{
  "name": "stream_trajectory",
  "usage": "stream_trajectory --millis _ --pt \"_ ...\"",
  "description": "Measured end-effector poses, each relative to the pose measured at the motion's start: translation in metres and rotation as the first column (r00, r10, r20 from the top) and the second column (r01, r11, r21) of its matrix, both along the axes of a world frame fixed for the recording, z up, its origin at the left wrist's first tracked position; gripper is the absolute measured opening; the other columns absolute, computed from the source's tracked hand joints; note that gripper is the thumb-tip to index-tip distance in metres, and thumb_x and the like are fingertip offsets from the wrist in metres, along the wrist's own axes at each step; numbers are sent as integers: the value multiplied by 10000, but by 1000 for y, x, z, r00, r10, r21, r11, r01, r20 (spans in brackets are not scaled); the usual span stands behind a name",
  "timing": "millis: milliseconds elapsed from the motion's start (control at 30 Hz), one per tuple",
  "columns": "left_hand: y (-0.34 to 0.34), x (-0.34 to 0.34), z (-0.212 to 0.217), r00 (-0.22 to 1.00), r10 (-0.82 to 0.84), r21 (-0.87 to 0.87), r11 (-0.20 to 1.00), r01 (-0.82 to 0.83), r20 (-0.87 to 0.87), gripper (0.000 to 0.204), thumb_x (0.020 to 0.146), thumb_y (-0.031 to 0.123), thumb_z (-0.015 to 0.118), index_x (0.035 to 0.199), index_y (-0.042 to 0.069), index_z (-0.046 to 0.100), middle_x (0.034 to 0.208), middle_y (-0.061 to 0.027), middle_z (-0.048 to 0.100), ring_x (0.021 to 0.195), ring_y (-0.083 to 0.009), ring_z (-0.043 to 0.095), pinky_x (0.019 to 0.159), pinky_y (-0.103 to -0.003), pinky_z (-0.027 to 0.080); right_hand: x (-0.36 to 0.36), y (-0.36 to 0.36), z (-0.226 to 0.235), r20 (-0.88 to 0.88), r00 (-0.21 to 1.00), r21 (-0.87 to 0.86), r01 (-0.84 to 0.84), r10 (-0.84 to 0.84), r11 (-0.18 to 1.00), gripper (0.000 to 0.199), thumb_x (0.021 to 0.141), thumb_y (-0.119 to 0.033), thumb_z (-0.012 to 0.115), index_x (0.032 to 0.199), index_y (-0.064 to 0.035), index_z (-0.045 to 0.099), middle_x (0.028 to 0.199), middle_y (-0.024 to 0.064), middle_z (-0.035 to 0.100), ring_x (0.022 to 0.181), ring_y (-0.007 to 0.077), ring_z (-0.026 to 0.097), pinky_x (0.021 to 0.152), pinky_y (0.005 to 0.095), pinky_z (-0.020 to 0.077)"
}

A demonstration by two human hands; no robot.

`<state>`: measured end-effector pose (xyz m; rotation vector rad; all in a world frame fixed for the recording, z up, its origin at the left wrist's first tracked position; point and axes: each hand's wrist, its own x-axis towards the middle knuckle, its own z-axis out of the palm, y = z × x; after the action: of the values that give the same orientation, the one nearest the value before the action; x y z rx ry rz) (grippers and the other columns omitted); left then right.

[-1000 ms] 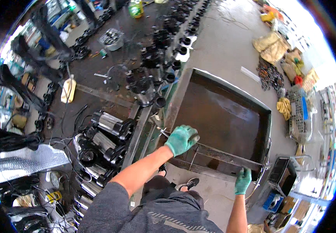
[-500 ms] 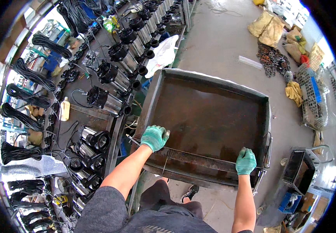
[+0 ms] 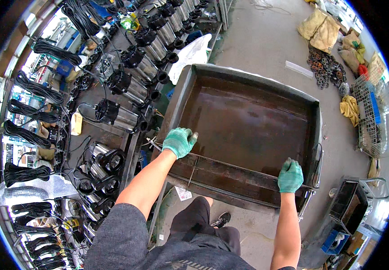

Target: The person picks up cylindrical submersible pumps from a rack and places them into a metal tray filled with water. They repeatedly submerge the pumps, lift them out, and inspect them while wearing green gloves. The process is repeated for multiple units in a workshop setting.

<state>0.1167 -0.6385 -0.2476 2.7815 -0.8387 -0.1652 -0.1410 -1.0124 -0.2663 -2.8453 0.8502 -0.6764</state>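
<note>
A large rectangular metal tray (image 3: pixel 244 128), dark and rust-brown inside with raised walls, sits in front of me at about waist height. A metal crossbar (image 3: pixel 235 171) spans its near part. My left hand (image 3: pixel 179 142), in a green knit glove, is closed over the left part of this bar, thumb pointing right. Toward the bar's other end, my right hand (image 3: pixel 290 176), gloved alike, is also closed on it; the undersides of both grips are hidden. A metal rod with fittings (image 3: pixel 306 202) runs along the tray's near right corner.
Left of the tray, a workbench (image 3: pixel 133 166) carries several steel-and-black pumps (image 3: pixel 118 114) and coiled black cables (image 3: pixel 39 85). A wire basket (image 3: pixel 369 121), a black metal hand cart (image 3: pixel 349 200) and a blue crate (image 3: pixel 335 242) stand right. Sacks (image 3: pixel 319 29) and dark metal rings (image 3: pixel 324 67) lie farther off.
The tray and both hands have moved forward, away from me, past the pumps on the left. A scrap of paper on the floor now shows below the tray's near edge. Both grips stay closed.
</note>
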Motion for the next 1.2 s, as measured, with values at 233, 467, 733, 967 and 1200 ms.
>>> stream_trajectory --millis 233,467,733,967,1200 --pt "-40 47 9 987 112 57 993 -106 -115 530 1012 517 530 984 29 736 1013 -231 725 982 -444 670 870 -520 527 49 -33 -2 -33 999 11 42 -42 999 303 1015 -275 559 823 -79 686 858 117 687 781 343 659 680 463 539" --pt "-76 105 10 982 119 64 992 -111 -144 540 1012 532 528 1034 34 739 1052 -232 726 1022 -443 671 896 -506 532 93 -62 -4 -36 997 39 76 -75 996 315 1019 -314 543 861 -88 694 898 117 699 810 346 662 699 468 540" --pt "-122 168 8 979 128 70 991 -118 -162 537 998 547 543 1054 52 742 1053 -226 732 1028 -427 679 907 -500 534 151 -109 -9 -76 990 23 124 -122 992 312 1023 -327 538 968 -89 733 986 117 731 890 353 692 759 469 559" --pt "-148 202 -1 983 94 74 994 -84 -157 565 1002 554 526 1090 36 733 1070 -241 727 1045 -435 676 932 -499 531 184 -139 -11 -47 992 20 117 -116 993 316 1028 -349 527 1016 -112 736 990 115 731 914 353 693 781 475 559" --pt "-158 220 5 976 102 96 992 -85 -190 572 1001 564 521 1112 43 730 1084 -251 720 1060 -445 669 935 -506 526 196 -146 -10 -112 986 34 126 -122 991 325 1034 -358 511 1029 -128 739 991 105 734 910 341 699 779 474 563"
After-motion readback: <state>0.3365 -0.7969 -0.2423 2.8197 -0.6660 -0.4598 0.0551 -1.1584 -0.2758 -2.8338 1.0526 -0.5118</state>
